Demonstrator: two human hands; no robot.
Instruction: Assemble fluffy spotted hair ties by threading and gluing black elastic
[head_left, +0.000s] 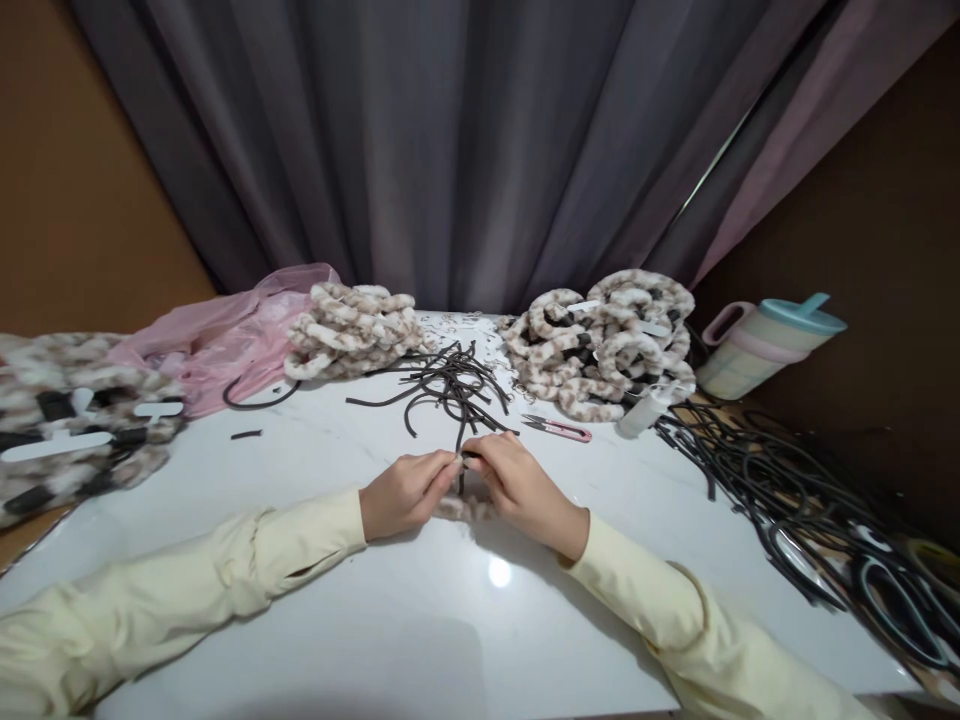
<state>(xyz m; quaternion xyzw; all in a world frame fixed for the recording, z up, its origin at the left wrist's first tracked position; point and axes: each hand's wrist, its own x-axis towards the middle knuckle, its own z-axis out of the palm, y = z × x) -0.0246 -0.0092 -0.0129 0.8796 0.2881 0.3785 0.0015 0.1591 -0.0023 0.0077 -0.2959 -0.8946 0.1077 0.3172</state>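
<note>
Near the middle of the white table, my left hand (411, 492) and my right hand (525, 492) meet fingertip to fingertip. Both pinch a dark cord (461, 482) that runs upright between them. Under the fingers lies a brown-and-white fluffy piece (465, 508), partly hidden by my right hand. Just beyond my hands spreads a loose heap of dark cords (454, 385). Pink-handled snips (559, 429) rest to the right of that heap.
Fluffy rings are piled at far left (127, 400), back left (356, 330) and back right (600, 345). A pink plastic bag (225, 335), a small bottle (645, 412), a lidded cup (757, 350) and many dark cords (780, 480) lie around the edges.
</note>
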